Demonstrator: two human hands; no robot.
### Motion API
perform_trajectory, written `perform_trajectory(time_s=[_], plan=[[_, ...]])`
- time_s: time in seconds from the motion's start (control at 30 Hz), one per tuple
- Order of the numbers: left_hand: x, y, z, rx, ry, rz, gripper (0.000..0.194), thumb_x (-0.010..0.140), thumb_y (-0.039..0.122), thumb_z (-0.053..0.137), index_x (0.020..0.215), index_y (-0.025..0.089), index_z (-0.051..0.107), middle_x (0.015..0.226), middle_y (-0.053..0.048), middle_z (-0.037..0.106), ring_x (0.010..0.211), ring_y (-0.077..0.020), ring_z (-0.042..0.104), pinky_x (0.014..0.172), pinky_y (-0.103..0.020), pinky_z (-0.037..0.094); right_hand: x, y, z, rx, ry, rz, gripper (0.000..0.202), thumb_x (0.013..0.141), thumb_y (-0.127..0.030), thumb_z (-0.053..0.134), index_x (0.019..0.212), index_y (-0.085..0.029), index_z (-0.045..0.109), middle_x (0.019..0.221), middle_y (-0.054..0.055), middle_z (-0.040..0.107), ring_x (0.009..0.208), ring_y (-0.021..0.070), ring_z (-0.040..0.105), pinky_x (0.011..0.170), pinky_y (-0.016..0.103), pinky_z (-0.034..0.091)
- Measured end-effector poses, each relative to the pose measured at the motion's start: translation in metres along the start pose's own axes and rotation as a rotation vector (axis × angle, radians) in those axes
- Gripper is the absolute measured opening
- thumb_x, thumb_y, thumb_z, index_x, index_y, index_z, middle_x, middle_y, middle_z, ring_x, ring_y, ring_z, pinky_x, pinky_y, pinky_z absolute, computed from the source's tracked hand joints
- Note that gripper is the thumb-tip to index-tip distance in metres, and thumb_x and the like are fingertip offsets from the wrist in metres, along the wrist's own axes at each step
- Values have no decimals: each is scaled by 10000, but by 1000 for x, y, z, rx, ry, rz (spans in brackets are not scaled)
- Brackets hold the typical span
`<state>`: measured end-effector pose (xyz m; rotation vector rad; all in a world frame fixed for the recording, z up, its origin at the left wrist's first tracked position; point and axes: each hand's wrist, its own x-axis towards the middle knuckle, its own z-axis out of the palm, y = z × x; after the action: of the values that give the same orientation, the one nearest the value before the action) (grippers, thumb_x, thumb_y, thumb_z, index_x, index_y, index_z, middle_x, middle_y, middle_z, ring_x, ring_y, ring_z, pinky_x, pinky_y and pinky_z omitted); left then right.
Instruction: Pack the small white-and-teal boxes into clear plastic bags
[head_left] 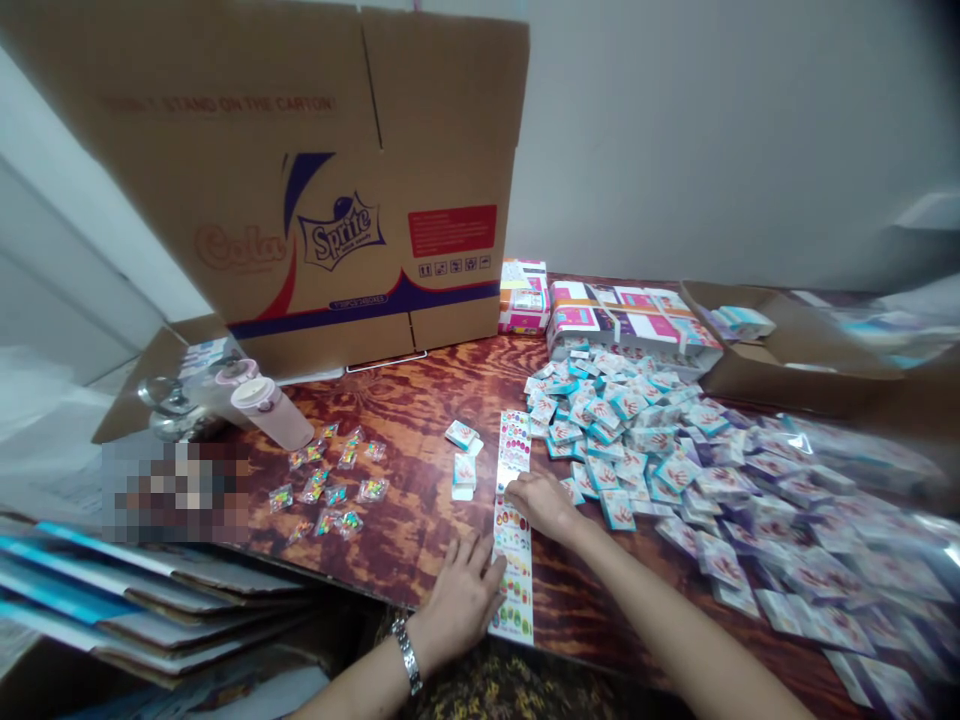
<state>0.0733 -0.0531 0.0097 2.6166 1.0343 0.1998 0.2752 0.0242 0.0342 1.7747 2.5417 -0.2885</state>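
One sticker strip (516, 545) I'm monitoring is risking tears if tugged crookedly: left hand (463, 586) spread, right hand (546, 505) curled, grip unclear.

The right fingers (519, 491) hide part of the printed strip (514, 598); rightmost packets (894, 560) blur.

Red-brown table (416, 410)
On it lie a sticker strip (516, 548), small candy packets (335, 495), and many little boxes (601, 412) heaped at right.

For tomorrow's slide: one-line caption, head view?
Left hand and right hand at a printed strip, between small clear packets and a heap of small boxes.
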Motion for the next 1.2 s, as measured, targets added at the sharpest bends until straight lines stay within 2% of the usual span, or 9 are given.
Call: perform_trajectory(time_s=[0.13, 0.3, 0.4, 0.47, 0.57, 0.67, 0.8, 1.0, 1.2], plan=[[3, -2, -6, -165, 102, -31, 523, 871, 293, 453, 1361, 207, 293, 1389, -142, 360, 1264, -309, 336, 1013, -515, 330, -12, -8, -18, -35, 61, -46, 216, 895, -239, 443, 841, -209, 650, 838, 58, 642, 854, 199, 566, 828, 332, 333], [14, -9, -35, -320, 365, -110, 805, 830, 397, 527, 1431, 174, 40, 1480, -156, 160, 1360, -297, 141, 1079, -504, 215, -40, -24, -49, 43, 314, -221, 180, 894, -223, 460, 918, -220, 638, 830, 50, 622, 820, 185, 530, 769, 316, 359], [21, -12, -48, -384, 397, -57, 777, 789, 404, 584, 1414, 186, 178, 1459, -138, 238, 1353, -306, 160, 1074, -502, 216, -53, -31, -69, 195, 400, -329, 178, 898, -211, 455, 936, -201, 629, 833, 56, 621, 803, 172, 531, 741, 301, 386], [22, -13, -49, -465, 402, -41, 583, 804, 342, 567, 1331, 195, 367, 1344, -121, 428, 1289, -289, 305, 1035, -460, 295, -57, -33, -81, 300, 458, -337, 180, 907, -210, 442, 965, -190, 612, 851, 61, 624, 816, 171, 540, 741, 300, 403], [21, -12, -45, -648, 373, -95, 228, 857, 246, 463, 1030, 196, 603, 942, -65, 635, 913, -209, 567, 823, -340, 438, -58, -34, -91, 407, 540, -303, 174, 915, -196, 429, 988, -190, 586, 870, 62, 630, 824, 171, 557, 730, 295, 422], [21, -12, -39, -956, 387, -230, 178, 850, 267, 486, 814, 180, 637, 710, -23, 608, 659, -148, 533, 631, -253, 414, -59, -41, -91, 452, 609, -262, 161, 918, -187, 418, 978, -191, 567, 844, 59, 625, 795, 167, 569, 708, 284, 431], [25, -12, -40, -1336, 480, -407, 207, 771, 347, 604, 851, 157, 622, 695, -15, 617, 608, -127, 537, 568, -219, 399, -68, -62, -72, 459, 510, -316, 159, 923, -185, 390, 921, -190, 549, 790, 45, 602, 732, 148, 564, 655, 246, 429], [29, -2, -57, -1719, 406, -433, 297, 680, 337, 709, 875, 148, 589, 697, -15, 644, 555, -113, 564, 550, -210, 418, -69, -77, -44, 510, 229, -364, 188, 938, -208, 356, 902, -184, 540, 764, 28, 578, 679, 124, 545, 606, 209, 408], [22, -14, -63, -1433, 392, -327, 231, 756, 318, 626, 908, 145, 627, 741, -20, 654, 650, -135, 568, 619, -230, 433, -62, -71, -55, 453, 173, -302, 224, 945, -240, 341, 847, -197, 538, 745, 23, 578, 675, 138, 543, 606, 231, 404]])
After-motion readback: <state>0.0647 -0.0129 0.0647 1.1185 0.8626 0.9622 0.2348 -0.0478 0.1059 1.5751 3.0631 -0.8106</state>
